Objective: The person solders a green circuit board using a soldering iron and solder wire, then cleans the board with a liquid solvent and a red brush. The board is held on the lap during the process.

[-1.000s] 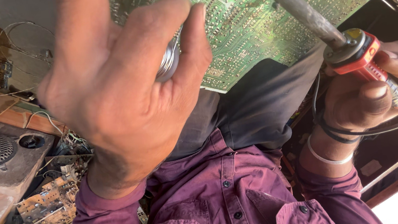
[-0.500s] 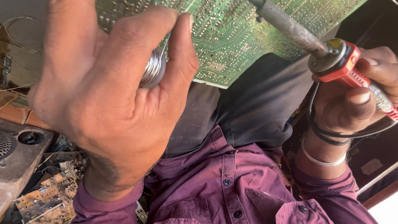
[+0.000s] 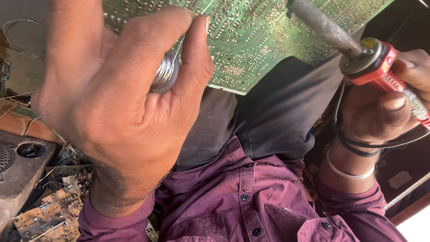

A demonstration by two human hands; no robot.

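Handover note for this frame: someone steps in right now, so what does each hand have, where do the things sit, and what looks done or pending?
Left hand: pinches a coil of solder wire at the green circuit board.
Right hand: grips the red handle of the soldering iron, tip at the board's solder side.
Board rests over the lap, tilted.
Done: cannot tell which joints are finished.
Left: solder and tip are apart, so nothing is being fed at this moment.

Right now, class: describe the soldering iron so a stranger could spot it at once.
Find the big green circuit board across the top. Its right part is met by a dark metal rod held in the right hand. That is the soldering iron: the only tool with a red handle and collar.
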